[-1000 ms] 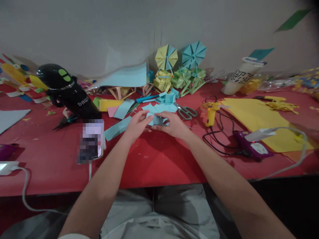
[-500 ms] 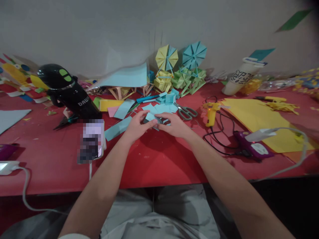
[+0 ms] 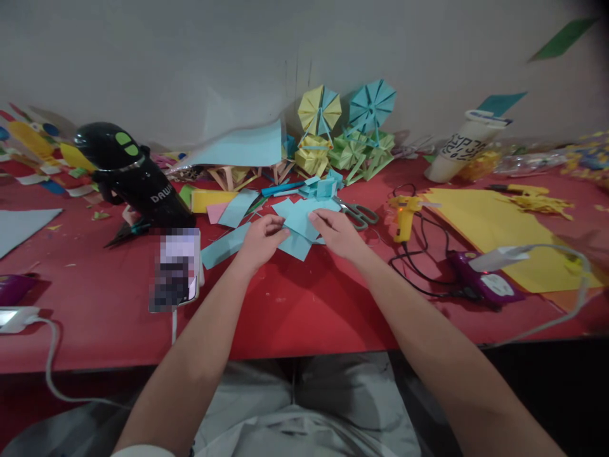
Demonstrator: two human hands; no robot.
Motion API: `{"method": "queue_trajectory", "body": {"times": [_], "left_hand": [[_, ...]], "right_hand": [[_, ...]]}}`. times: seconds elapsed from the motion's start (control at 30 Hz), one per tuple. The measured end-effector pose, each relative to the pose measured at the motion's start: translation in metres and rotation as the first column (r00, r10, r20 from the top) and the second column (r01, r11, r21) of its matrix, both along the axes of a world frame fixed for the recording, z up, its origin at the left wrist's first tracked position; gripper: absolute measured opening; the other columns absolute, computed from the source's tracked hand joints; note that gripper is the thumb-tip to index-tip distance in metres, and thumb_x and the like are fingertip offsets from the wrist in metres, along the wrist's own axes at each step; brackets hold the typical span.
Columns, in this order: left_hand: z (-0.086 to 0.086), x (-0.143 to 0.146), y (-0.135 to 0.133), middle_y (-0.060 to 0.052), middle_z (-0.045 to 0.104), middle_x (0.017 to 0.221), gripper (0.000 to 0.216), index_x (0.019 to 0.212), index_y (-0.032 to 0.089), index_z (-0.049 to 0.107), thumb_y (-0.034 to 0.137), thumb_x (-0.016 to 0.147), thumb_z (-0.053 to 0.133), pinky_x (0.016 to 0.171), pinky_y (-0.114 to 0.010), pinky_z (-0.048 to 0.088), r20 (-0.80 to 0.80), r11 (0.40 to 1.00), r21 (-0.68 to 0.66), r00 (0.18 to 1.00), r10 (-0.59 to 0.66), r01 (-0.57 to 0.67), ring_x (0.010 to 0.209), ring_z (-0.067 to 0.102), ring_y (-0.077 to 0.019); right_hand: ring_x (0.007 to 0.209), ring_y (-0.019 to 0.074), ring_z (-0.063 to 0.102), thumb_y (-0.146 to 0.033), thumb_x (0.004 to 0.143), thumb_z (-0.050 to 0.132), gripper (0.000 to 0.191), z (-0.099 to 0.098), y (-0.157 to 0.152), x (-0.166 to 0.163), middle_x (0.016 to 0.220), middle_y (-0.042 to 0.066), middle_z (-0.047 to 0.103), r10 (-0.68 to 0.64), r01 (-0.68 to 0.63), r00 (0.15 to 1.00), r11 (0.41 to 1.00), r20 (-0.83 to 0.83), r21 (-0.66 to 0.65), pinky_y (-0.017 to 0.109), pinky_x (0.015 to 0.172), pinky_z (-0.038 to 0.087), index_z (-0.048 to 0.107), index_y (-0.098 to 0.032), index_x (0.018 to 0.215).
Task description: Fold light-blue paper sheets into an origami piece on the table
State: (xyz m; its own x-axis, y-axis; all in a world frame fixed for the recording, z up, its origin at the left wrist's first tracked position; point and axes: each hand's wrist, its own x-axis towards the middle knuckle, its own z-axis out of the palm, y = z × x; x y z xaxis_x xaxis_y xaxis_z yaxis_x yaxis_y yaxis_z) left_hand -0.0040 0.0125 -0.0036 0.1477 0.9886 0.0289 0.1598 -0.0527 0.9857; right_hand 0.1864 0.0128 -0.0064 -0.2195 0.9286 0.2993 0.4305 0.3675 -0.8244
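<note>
A light blue paper square (image 3: 295, 246) spreads between my hands, one corner pointing toward me; a second blue layer overlaps it above. My right hand (image 3: 339, 236) pinches the paper at its right side, thumb on top and fingers hidden beneath. On the left side, my left hand (image 3: 262, 242) has its fingers curled and its thumb at the paper's edge. Just behind lie more blue paper pieces (image 3: 281, 207) and a folded blue paper piece (image 3: 326, 188). Grey-handled scissors (image 3: 361, 217) rest right of them, partly covered by the paper.
A phone (image 3: 178, 270) stands left of my forearm, near a black bottle (image 3: 143, 184). Rightward are a yellow glue gun (image 3: 404, 219) with its cord, a purple power strip (image 3: 490, 279) and yellow sheets (image 3: 514, 247). Folded paper wheels (image 3: 372, 105) stand by the wall.
The blue paper, seen as a small folded piece between my fingers before, now lies spread wider and flatter. My hands have moved slightly apart.
</note>
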Motion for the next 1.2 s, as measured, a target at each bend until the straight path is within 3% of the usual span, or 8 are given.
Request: {"method": "queue_trajectory", "body": {"times": [0.1, 0.2, 0.4, 0.53, 0.67, 0.83, 1.0, 1.2], "left_hand": [[0.001, 0.000, 0.000, -0.003, 0.068, 0.078, 0.020, 0.083, 0.017, 0.061, 0.022, 0.067, 0.072, 0.073, -0.029, 0.048, 0.002, 1.000, 0.013, 1.000, 0.008, -0.008, 0.076, 0.063, -0.0153], [0.002, 0.000, -0.001, -0.002, 0.067, 0.076, 0.022, 0.084, 0.017, 0.060, 0.021, 0.066, 0.072, 0.072, -0.029, 0.048, 0.037, 1.000, -0.005, 0.999, -0.003, 0.004, 0.073, 0.062, -0.0146], [-0.003, -0.001, 0.002, -0.001, 0.065, 0.076, 0.030, 0.090, 0.017, 0.057, 0.014, 0.063, 0.068, 0.069, -0.028, 0.047, 0.076, 1.000, 0.016, 0.997, -0.011, 0.010, 0.072, 0.061, -0.0144], [-0.004, 0.000, 0.002, 0.000, 0.064, 0.074, 0.029, 0.088, 0.018, 0.054, 0.016, 0.063, 0.068, 0.067, -0.027, 0.045, 0.064, 1.000, 0.010, 0.998, 0.022, -0.023, 0.069, 0.059, -0.0133], [-0.002, 0.001, 0.001, 0.001, 0.062, 0.071, 0.027, 0.084, 0.018, 0.051, 0.021, 0.065, 0.070, 0.065, -0.027, 0.044, 0.050, 0.999, 0.015, 0.998, 0.036, -0.037, 0.067, 0.058, -0.0129], [-0.001, -0.001, 0.000, -0.001, 0.064, 0.085, 0.027, 0.086, 0.019, 0.054, 0.016, 0.065, 0.069, 0.075, -0.029, 0.046, -0.027, 0.993, 0.106, 0.998, 0.049, -0.046, 0.081, 0.062, -0.0148], [0.004, -0.001, -0.003, -0.008, 0.069, 0.114, 0.030, 0.098, 0.018, 0.067, 0.011, 0.069, 0.064, 0.094, -0.035, 0.044, -0.140, 0.992, 0.091, 0.987, -0.072, 0.085, 0.110, 0.060, -0.0207], [0.008, 0.000, -0.006, -0.009, 0.070, 0.117, 0.034, 0.102, 0.017, 0.069, 0.013, 0.068, 0.067, 0.101, -0.038, 0.042, -0.081, 0.996, 0.024, 0.993, -0.080, 0.082, 0.114, 0.061, -0.0230]], "right_hand": [[0.071, 0.0154, 0.050, -0.044, 0.087, 0.053, 0.026, -0.004, 0.002, -0.001, 0.077, 0.003, 0.054, -0.016, 0.016, 0.997, 1.000, -0.070, -0.003, 0.028, 0.063, 0.042, 0.057, -0.019, 0.087], [0.089, 0.0194, 0.058, -0.038, 0.083, 0.060, 0.039, -0.008, 0.002, -0.002, 0.104, 0.010, 0.062, -0.042, 0.041, 0.987, 0.999, -0.154, -0.015, 0.029, 0.066, 0.049, 0.057, -0.018, 0.116], [0.098, 0.0229, 0.061, -0.044, 0.075, 0.072, 0.051, -0.010, 0.001, -0.001, 0.119, 0.013, 0.064, 0.059, -0.059, 0.994, 0.998, -0.087, 0.004, 0.036, 0.081, 0.053, 0.065, -0.018, 0.119], [0.092, 0.0219, 0.061, -0.049, 0.074, 0.074, 0.060, -0.011, 0.000, -0.001, 0.113, 0.011, 0.063, 0.112, -0.115, 0.993, 0.991, 0.042, 0.069, 0.036, 0.076, 0.053, 0.062, -0.020, 0.125], [0.088, 0.0201, 0.060, -0.051, 0.084, 0.062, 0.045, -0.007, -0.002, -0.004, 0.104, 0.010, 0.063, 0.119, -0.126, 0.990, 0.987, 0.074, 0.103, 0.032, 0.072, 0.050, 0.065, -0.019, 0.116], [0.068, 0.0156, 0.050, -0.042, 0.095, 0.043, 0.039, -0.003, -0.001, -0.003, 0.070, 0.004, 0.053, 0.029, -0.052, 0.993, 0.978, 0.114, 0.203, 0.030, 0.065, 0.042, 0.056, -0.018, 0.068], [0.063, 0.0134, 0.048, -0.033, 0.084, 0.061, 0.016, -0.002, 0.001, 0.003, 0.073, 0.002, 0.061, -0.109, 0.102, 0.994, 0.975, 0.027, 0.198, 0.028, 0.062, 0.040, 0.065, -0.017, 0.083], [0.065, 0.0144, 0.053, -0.029, 0.082, 0.063, 0.013, -0.002, 0.002, 0.005, 0.076, 0.002, 0.065, -0.116, 0.104, 0.992, 0.970, 0.041, 0.218, 0.028, 0.064, 0.042, 0.067, -0.018, 0.087]]}}
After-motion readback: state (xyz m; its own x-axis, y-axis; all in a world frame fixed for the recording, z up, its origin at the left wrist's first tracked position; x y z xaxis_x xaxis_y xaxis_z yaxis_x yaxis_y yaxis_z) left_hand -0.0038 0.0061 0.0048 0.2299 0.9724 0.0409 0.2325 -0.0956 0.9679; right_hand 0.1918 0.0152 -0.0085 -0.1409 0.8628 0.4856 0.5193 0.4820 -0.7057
